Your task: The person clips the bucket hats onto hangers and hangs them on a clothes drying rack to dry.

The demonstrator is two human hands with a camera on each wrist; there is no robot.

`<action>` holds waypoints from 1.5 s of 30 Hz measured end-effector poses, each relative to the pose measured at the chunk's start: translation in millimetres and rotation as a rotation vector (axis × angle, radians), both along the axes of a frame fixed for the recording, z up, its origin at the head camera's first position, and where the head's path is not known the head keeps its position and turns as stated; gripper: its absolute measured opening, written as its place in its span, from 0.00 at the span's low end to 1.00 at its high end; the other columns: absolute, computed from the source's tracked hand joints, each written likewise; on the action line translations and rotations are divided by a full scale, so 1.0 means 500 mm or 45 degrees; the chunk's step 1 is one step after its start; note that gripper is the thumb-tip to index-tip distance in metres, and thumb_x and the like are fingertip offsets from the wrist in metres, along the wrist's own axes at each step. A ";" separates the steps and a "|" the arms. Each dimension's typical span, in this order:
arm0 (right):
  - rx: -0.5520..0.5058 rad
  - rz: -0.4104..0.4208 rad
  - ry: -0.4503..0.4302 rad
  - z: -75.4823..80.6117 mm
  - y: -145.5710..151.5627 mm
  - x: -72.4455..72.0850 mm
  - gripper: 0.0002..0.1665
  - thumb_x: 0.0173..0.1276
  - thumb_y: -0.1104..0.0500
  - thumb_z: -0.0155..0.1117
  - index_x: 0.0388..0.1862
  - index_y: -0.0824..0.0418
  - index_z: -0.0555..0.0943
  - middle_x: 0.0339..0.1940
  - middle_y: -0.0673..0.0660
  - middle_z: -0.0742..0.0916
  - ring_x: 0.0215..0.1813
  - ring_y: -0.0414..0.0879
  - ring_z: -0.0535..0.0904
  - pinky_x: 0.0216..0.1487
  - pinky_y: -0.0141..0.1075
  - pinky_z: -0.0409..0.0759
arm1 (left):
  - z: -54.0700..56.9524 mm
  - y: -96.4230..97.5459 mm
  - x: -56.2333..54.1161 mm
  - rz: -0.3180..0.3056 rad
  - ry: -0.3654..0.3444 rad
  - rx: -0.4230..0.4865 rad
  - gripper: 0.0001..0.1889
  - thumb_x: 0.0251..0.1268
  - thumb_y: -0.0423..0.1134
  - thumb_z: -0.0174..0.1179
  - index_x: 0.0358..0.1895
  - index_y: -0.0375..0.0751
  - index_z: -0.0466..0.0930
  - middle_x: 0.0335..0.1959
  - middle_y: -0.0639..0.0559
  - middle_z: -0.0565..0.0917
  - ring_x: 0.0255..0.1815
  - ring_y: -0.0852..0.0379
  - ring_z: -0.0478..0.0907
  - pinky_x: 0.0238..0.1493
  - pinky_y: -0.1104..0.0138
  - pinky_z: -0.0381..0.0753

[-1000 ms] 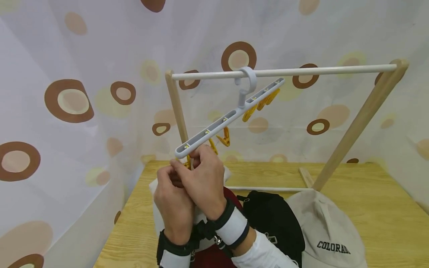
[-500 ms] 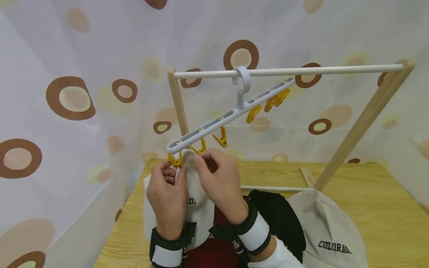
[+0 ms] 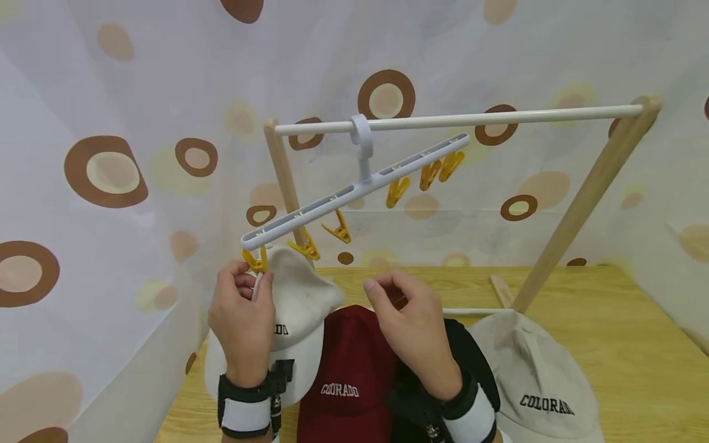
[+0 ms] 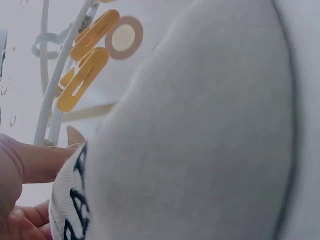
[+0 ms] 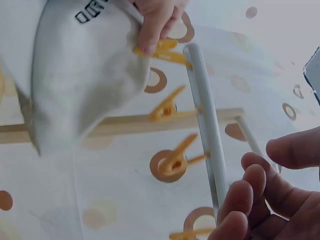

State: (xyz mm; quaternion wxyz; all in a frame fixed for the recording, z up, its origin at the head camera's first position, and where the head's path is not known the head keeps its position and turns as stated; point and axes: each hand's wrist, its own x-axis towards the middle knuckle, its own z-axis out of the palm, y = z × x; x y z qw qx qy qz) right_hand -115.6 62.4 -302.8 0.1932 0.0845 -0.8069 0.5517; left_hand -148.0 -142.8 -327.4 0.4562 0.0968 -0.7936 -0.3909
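Observation:
My left hand [image 3: 242, 326] pinches the upper edge of a cream baseball cap [image 3: 299, 289], right below the yellow clip [image 3: 256, 261] at the near left end of a white clip hanger [image 3: 312, 213]. In the right wrist view the thumb presses by that clip, and the cap [image 5: 90, 85] hangs from there. The cap's brim and crown [image 4: 190, 120] fill most of the left wrist view. My right hand [image 3: 415, 332] hovers in front of the hanger with loosely bent fingers and holds nothing. Two more yellow clips [image 3: 305, 247] dangle beside the cap, their jaws apart from it.
The hanger hooks over the white rod [image 3: 498, 117] of a wooden-legged rack [image 3: 587, 203]. On the wooden table [image 3: 637, 344] lie a dark red cap [image 3: 349, 357], a black cap [image 3: 471, 351] and a beige cap [image 3: 543, 369]. More clips [image 3: 429, 176] hang at the hanger's right end.
Both hands were together at the left-end clip; the right hand has drawn away to the right. The left hand still holds the cap, which now shows more fully, and the hanger has swung left.

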 end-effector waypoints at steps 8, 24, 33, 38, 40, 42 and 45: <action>-0.005 -0.050 0.021 -0.034 0.039 0.011 0.04 0.68 0.61 0.65 0.33 0.57 0.85 0.25 0.53 0.83 0.25 0.37 0.75 0.30 0.32 0.76 | -0.014 -0.027 -0.013 0.025 -0.073 0.018 0.17 0.61 0.35 0.68 0.49 0.30 0.78 0.31 0.39 0.82 0.28 0.47 0.77 0.34 0.66 0.66; 0.051 -0.146 -0.064 -0.063 0.070 0.022 0.04 0.69 0.59 0.65 0.34 0.55 0.85 0.28 0.53 0.85 0.27 0.35 0.77 0.33 0.31 0.75 | -0.047 -0.023 -0.028 0.048 -0.145 0.010 0.16 0.61 0.36 0.67 0.49 0.31 0.79 0.36 0.41 0.85 0.29 0.47 0.78 0.32 0.65 0.67; 0.103 -0.169 -0.083 -0.066 0.086 0.046 0.04 0.71 0.55 0.64 0.39 0.52 0.85 0.33 0.50 0.86 0.31 0.34 0.78 0.36 0.31 0.77 | -0.058 -0.009 -0.004 0.047 -0.113 -0.045 0.17 0.59 0.34 0.68 0.50 0.30 0.78 0.42 0.37 0.81 0.38 0.42 0.75 0.39 0.59 0.68; 0.112 -0.182 -0.071 -0.064 0.094 0.061 0.03 0.70 0.55 0.65 0.39 0.50 0.85 0.33 0.48 0.86 0.30 0.34 0.78 0.35 0.30 0.78 | -0.054 0.040 0.037 -0.023 0.062 -0.135 0.16 0.54 0.30 0.69 0.47 0.31 0.79 0.43 0.36 0.80 0.41 0.43 0.74 0.43 0.58 0.68; 0.110 -0.188 -0.068 -0.062 0.097 0.065 0.02 0.70 0.56 0.65 0.39 0.50 0.85 0.32 0.48 0.86 0.30 0.34 0.78 0.35 0.30 0.78 | -0.054 0.071 0.056 -0.107 0.143 -0.184 0.16 0.52 0.30 0.70 0.45 0.32 0.80 0.42 0.39 0.82 0.40 0.46 0.75 0.44 0.61 0.69; 0.106 -0.189 -0.075 -0.061 0.099 0.068 0.02 0.70 0.57 0.65 0.39 0.50 0.84 0.32 0.48 0.86 0.30 0.34 0.78 0.35 0.30 0.78 | -0.057 0.101 0.072 -0.212 0.180 -0.213 0.15 0.52 0.30 0.70 0.44 0.34 0.81 0.41 0.43 0.82 0.40 0.49 0.75 0.44 0.64 0.71; 0.108 -0.187 -0.100 -0.060 0.101 0.074 0.02 0.70 0.56 0.65 0.39 0.50 0.84 0.32 0.49 0.86 0.30 0.34 0.78 0.35 0.30 0.79 | -0.063 0.135 0.088 -0.325 0.165 -0.244 0.14 0.53 0.30 0.71 0.44 0.37 0.81 0.42 0.47 0.82 0.41 0.54 0.76 0.43 0.66 0.75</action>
